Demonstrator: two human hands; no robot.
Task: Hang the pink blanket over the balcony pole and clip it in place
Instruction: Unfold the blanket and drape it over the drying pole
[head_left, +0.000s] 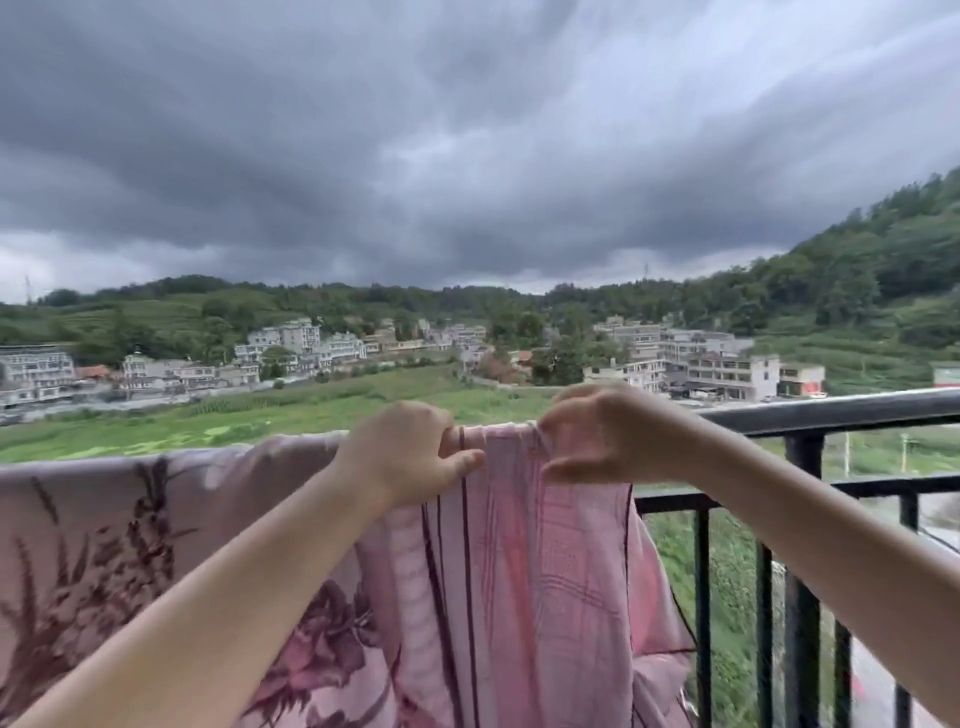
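Pink blanket (519, 571) hides pole (831, 410); clips unseen.

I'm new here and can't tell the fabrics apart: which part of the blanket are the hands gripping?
Find the black balcony rail. The pink blanket drapes over it; both hands pinch its top edge there. That part is striped and checked, unlike the flower-printed part left of it.

The pink blanket (519, 571) hides the pole beneath; its lower part is cropped.
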